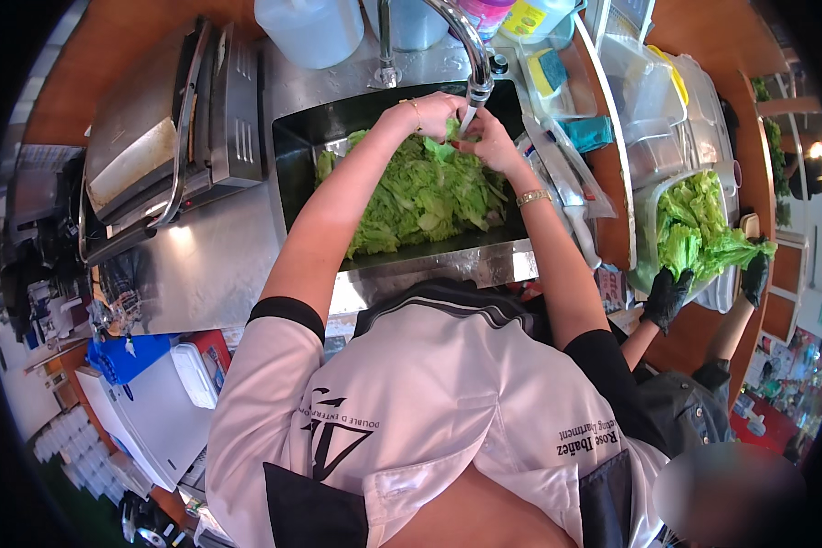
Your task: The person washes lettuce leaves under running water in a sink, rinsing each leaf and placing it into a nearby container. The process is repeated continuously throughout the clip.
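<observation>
A dark-walled sink point(298, 157) in front of me holds a heap of green lettuce leaves point(425, 198). Water runs from the chrome faucet point(478, 75) down between my hands. My left hand point(442, 113) curls over a lettuce leaf point(445, 147) near the stream, at the far side of the heap. My right hand point(496, 142) grips the same leafy part from the other side, its fingertips close to those of the left. The fingers and water partly hide what lies between the hands.
Left of the sink stands a metal press grill point(144, 130). Plastic jugs point(308, 31) line the back. On the right are a sponge point(546, 72) and a white-handled knife point(579, 233). Beyond a divider, a co-worker's black-gloved hands point(668, 298) handle lettuce point(695, 219) in a plastic tub.
</observation>
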{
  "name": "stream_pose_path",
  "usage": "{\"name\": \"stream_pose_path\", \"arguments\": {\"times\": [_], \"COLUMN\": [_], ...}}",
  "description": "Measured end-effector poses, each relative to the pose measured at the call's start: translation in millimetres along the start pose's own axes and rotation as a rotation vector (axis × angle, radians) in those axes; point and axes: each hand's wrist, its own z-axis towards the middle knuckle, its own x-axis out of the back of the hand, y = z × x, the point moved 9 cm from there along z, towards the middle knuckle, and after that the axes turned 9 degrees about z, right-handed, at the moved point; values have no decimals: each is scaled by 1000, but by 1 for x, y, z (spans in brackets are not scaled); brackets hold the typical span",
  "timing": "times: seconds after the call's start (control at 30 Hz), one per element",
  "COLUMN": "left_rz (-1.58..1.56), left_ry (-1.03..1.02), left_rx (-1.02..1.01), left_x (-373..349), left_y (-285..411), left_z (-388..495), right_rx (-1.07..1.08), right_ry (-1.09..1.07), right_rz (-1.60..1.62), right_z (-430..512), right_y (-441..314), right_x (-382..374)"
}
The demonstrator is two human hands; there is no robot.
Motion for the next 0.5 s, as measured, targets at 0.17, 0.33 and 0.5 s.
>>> {"name": "stream_pose_path", "arguments": {"times": [0.17,0.33,0.5], "left_rz": [-323,-769,-837], "left_ry": [311,510,390], "left_rx": [64,56,26], "left_x": [22,18,-25], "left_y": [-10,-27,-29], "left_z": [-8,-15,-27], "right_rx": [-167,-315,-376], "right_ry": [-33,74,127], "right_rz": [161,346,606], "right_z": [8,-2,-8], "right_y": [33,38,33], "right_x": [-1,5,2]}}
